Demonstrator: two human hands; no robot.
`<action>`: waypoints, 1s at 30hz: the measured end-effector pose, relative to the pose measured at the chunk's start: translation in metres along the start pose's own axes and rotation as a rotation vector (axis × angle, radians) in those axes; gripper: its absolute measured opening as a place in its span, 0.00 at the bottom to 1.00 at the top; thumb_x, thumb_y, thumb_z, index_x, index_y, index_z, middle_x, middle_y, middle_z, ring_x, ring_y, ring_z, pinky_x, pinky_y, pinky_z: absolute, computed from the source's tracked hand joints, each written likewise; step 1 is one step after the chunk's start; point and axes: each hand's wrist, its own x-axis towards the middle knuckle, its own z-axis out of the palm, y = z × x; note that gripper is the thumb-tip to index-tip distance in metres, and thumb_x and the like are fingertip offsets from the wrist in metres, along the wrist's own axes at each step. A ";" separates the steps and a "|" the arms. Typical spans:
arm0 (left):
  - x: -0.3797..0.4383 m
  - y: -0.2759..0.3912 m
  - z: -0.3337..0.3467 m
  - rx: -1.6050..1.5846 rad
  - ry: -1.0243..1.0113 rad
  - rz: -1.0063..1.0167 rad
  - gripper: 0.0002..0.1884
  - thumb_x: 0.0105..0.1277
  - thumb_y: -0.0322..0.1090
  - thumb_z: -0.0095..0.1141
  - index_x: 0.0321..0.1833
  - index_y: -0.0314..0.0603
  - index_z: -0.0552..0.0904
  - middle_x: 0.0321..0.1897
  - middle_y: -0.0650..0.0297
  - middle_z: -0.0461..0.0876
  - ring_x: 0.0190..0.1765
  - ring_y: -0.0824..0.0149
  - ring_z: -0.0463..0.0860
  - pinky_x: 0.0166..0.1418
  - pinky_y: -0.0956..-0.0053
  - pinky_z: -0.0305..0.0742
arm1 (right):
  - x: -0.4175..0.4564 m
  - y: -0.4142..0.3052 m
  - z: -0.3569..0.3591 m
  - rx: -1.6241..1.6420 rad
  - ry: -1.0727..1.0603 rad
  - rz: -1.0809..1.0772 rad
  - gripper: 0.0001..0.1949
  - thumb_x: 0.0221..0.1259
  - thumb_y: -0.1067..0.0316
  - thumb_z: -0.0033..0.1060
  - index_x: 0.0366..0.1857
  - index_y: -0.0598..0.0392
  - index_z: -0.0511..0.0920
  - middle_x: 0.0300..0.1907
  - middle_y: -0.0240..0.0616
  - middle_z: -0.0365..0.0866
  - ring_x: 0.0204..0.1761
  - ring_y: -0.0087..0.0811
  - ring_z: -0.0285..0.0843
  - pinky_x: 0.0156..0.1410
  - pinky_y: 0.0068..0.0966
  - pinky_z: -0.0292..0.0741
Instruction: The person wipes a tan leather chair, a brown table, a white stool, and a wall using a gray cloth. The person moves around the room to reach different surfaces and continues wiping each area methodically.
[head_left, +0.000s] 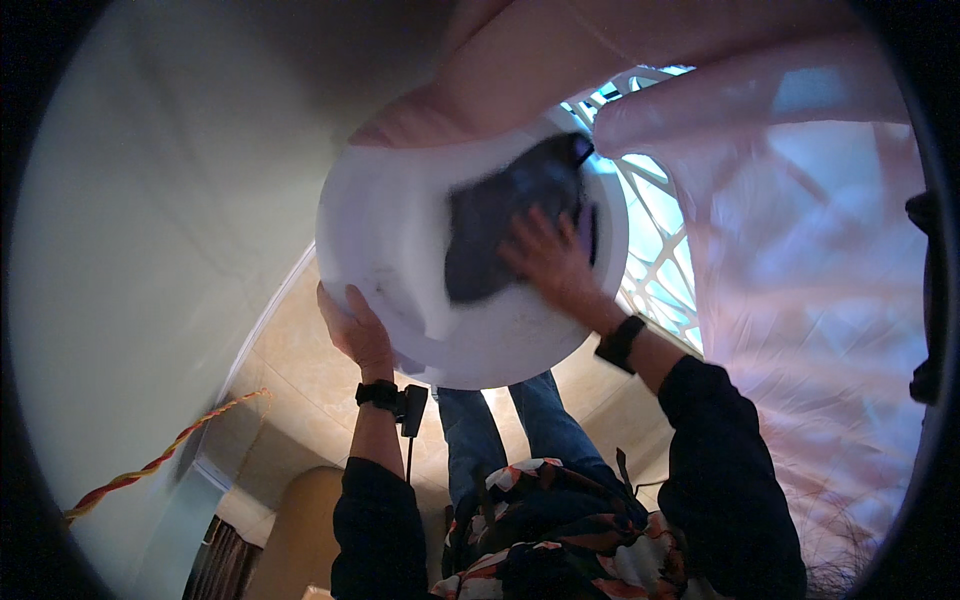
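A large round white object (390, 225), perhaps a lamp cover or a lid, is held up before me, over my legs. At its lower left rim my left hand (356, 326) grips the edge, with the thumb on the near face. My right hand (551, 262), slightly blurred, presses with spread fingers on a dark grey cloth (487, 232) that lies against the white surface. Pink fabric covers the upper rim of the round object. Both wrists wear black bands.
Pink translucent fabric (810, 262) hangs at the right, beside a bright white lattice (660, 247). A pale wall (150, 225) stands at the left, with a twisted red and yellow cord (161, 454) in front. Below lie floor tiles (300, 360) and a brown object (300, 525).
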 end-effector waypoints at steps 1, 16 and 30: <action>0.000 0.002 -0.002 -0.008 -0.009 -0.029 0.24 0.71 0.42 0.47 0.64 0.36 0.66 0.57 0.47 0.75 0.56 0.47 0.76 0.57 0.59 0.72 | 0.013 0.020 -0.003 -0.064 0.087 0.085 0.21 0.62 0.67 0.53 0.60 0.38 0.72 0.70 0.41 0.60 0.75 0.44 0.49 0.73 0.61 0.46; -0.001 0.030 -0.011 -0.010 -0.065 -0.152 0.26 0.69 0.47 0.49 0.65 0.39 0.66 0.55 0.44 0.76 0.54 0.46 0.79 0.55 0.56 0.75 | 0.015 0.084 -0.020 0.422 0.452 0.818 0.19 0.65 0.68 0.52 0.60 0.55 0.68 0.53 0.49 0.76 0.53 0.48 0.76 0.59 0.39 0.72; -0.002 0.012 -0.005 0.103 0.005 -0.077 0.27 0.66 0.49 0.50 0.64 0.44 0.65 0.49 0.44 0.80 0.48 0.41 0.80 0.49 0.53 0.76 | -0.117 -0.068 0.016 0.840 0.579 1.214 0.15 0.66 0.67 0.47 0.52 0.64 0.70 0.42 0.49 0.79 0.45 0.39 0.76 0.52 0.34 0.72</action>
